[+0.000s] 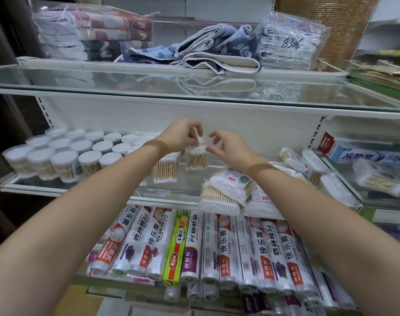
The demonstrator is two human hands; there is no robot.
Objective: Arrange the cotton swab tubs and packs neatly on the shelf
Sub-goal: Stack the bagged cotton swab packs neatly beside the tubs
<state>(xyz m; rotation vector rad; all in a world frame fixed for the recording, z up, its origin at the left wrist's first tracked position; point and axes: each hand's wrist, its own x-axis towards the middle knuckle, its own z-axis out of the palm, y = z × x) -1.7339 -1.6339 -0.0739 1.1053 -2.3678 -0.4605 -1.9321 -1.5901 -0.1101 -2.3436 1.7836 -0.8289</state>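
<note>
Up at the back of the see-through glass shelf (64, 187), both hands together on one small clear pack of wooden cotton swabs (196, 158). Left hand (179, 136) pinching the plastic top of the pack with curled fingers. Right hand (228, 148) pinching the same top from the other side, fingers bent too. Pack upright, white tips up, near the middle of the glass shelf. Just left of it, another small clear swab pack (165, 168), upright as well. Further left on the glass shelf, neat rows of round clear tubs with white lids (64, 153), full of swabs. Toward the right front of the glass shelf, a messy heap of bigger swab packs (224, 195), lying flat and tilted. Under the glass shelf, long rolls of plastic wrap (217, 252) side by side. Above it, folded blue and grey towels (217, 49).
</note>
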